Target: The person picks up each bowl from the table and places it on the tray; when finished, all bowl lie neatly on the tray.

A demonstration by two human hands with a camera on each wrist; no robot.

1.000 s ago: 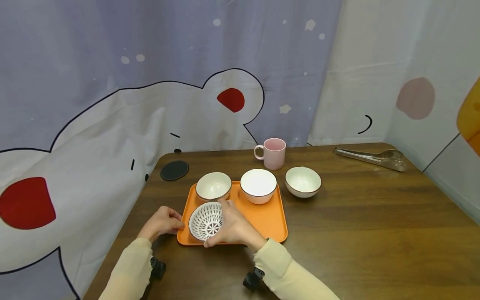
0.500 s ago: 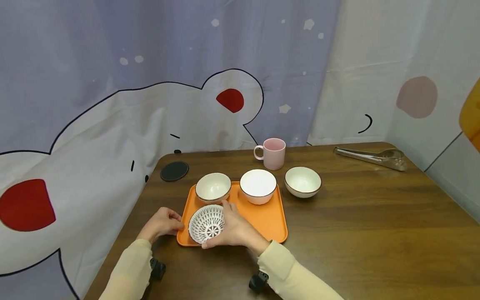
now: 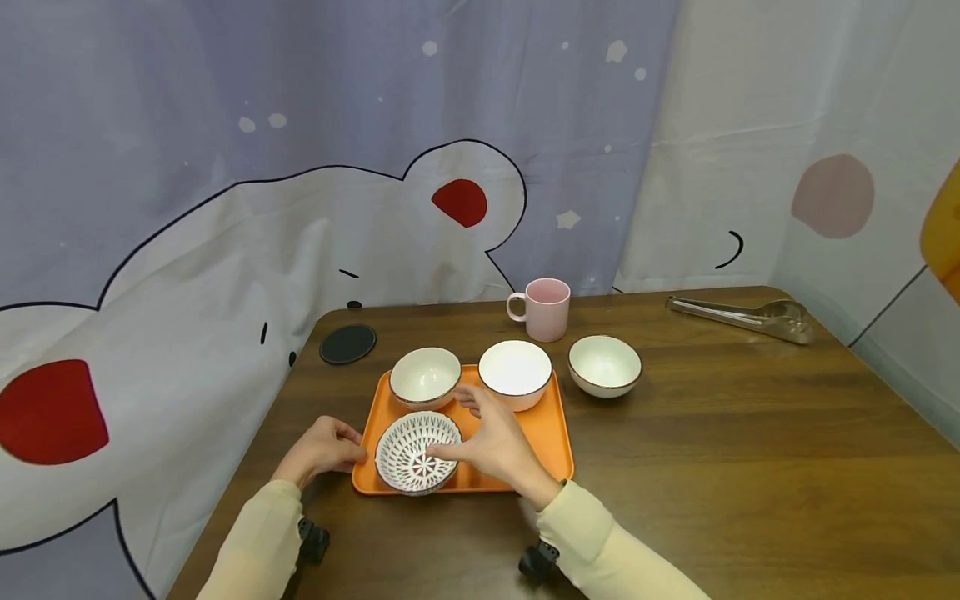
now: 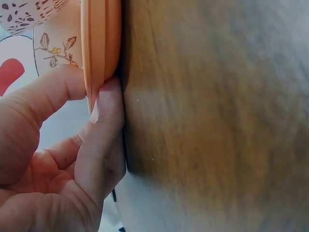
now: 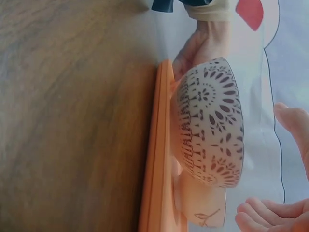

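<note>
An orange tray (image 3: 525,446) lies on the table. My left hand (image 3: 324,448) pinches its left edge; in the left wrist view the thumb is above the rim and the fingers (image 4: 99,150) are under it. On the tray's front left sits a black-and-white patterned bowl (image 3: 405,442), upright. My right hand (image 3: 495,442) hovers at the bowl's right side, thumb and fingers spread; the right wrist view shows a gap between it and the patterned bowl (image 5: 212,121). Behind stand a cream bowl (image 3: 426,375) and a white bowl (image 3: 515,367), both on the tray.
Right of the tray a third plain bowl (image 3: 604,365) stands on the wooden table (image 3: 720,467). A pink mug (image 3: 547,310) is behind the tray. Clear-and-metal tongs (image 3: 742,317) lie at the back right, and a black round coaster (image 3: 348,343) at the back left.
My right hand has let go of the patterned bowl and drawn off to the right. The bowl has come down slightly onto the tray. My left hand keeps its place on the tray edge.
</note>
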